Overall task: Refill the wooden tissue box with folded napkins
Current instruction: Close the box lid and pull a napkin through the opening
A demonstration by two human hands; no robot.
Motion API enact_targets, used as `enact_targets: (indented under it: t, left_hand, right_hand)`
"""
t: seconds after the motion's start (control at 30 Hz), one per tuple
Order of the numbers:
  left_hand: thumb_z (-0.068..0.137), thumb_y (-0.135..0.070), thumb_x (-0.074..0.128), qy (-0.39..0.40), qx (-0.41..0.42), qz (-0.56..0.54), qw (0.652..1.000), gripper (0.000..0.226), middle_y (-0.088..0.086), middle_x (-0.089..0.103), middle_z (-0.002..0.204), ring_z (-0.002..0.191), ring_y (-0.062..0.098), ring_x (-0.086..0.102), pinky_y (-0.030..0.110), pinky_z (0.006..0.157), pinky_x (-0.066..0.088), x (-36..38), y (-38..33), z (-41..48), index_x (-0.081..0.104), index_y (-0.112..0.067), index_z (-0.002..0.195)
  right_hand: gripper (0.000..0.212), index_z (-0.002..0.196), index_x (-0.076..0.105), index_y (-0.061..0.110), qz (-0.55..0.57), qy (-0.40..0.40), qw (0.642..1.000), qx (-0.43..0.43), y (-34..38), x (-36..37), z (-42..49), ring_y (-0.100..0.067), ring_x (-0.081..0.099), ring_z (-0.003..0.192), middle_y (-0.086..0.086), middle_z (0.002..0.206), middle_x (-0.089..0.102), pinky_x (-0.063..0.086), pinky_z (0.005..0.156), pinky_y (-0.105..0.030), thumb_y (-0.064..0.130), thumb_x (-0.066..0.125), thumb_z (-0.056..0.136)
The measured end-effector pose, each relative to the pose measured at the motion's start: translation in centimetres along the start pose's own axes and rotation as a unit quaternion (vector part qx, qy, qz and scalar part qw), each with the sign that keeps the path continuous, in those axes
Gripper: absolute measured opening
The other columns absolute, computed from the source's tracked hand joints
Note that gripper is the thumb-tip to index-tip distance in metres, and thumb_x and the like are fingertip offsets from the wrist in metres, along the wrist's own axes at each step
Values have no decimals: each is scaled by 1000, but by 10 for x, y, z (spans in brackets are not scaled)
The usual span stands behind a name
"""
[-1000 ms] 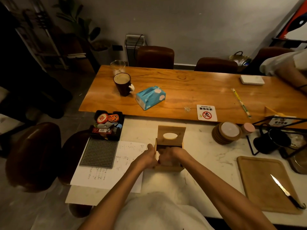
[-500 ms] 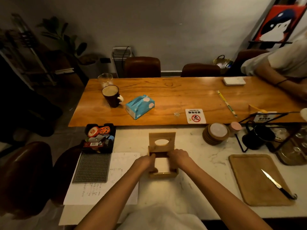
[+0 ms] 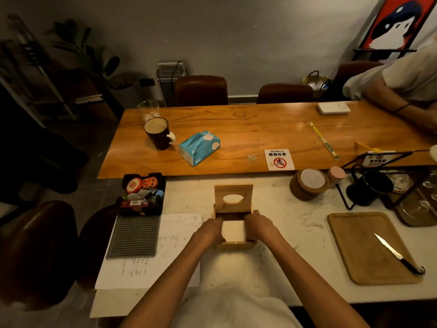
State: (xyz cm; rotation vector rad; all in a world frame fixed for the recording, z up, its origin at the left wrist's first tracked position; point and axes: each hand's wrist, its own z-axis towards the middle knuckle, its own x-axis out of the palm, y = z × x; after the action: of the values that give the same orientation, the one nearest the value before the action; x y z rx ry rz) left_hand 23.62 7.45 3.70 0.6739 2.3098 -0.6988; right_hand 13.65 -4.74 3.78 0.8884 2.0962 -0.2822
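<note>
While the lid [image 3: 233, 197] is stood upright at the far edge of the wooden tissue box [image 3: 235, 245], a stack of folded napkins [image 3: 234, 231] is pressed inside it, gripped at either side by the left hand [image 3: 211, 230] and right hand [image 3: 259, 227]. Being soft and light, the stack is probably best squeezed by its edges.

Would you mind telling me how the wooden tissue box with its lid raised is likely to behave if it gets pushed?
The wooden tissue box looks rigid, and its flat base probably slides on the smooth marble counter rather than tipping. The upright lid may swing shut if jolted. The napkins inside are soft and likely add little weight.
</note>
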Motion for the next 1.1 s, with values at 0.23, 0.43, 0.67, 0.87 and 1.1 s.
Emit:
enact_targets:
  t: [0.23,0.43,0.67,0.87,1.1]
  left_hand:
    - [97,-50,42,-80,59,-272,957,40,6,66,118,110,22,60,44,99,49,-44,22,-37,65,-20,110]
    - [85,-78,23,0,53,-496,867,64,5,18,161,146,41,19,64,105,33,-75,11,-40,32,-50,142]
    - [88,-70,38,-7,70,-577,814,60,1,54,137,130,28,44,56,103,43,-53,13,-36,69,-22,105]
    - [86,-14,71,-43,165,-464,869,92,-11,29,149,138,9,32,32,109,38,-5,26,-42,12,-43,150]
    - [94,-16,57,-134,153,-237,950,88,-7,-16,162,150,14,-1,26,113,14,25,20,-30,-6,-32,153]
  right_hand:
    - [20,108,59,29,316,-150,933,-83,-34,-16,-37,-23,51,125,0,135,50,47,99,-32,23,63,89]
    - [60,140,38,48,758,113,641,-40,-45,-43,-30,-44,17,144,-7,161,13,22,109,-68,74,36,86]
    - [54,121,62,25,725,63,685,-35,-43,-31,-35,-38,40,133,-6,148,42,39,104,-58,64,47,87]
    - [119,145,-4,54,496,-100,857,-95,-57,8,-37,-27,6,149,6,161,-17,28,115,-52,29,85,69]
    - [77,146,27,39,278,-283,911,-113,-40,17,-41,-22,15,146,-1,158,20,30,112,-40,33,72,83]
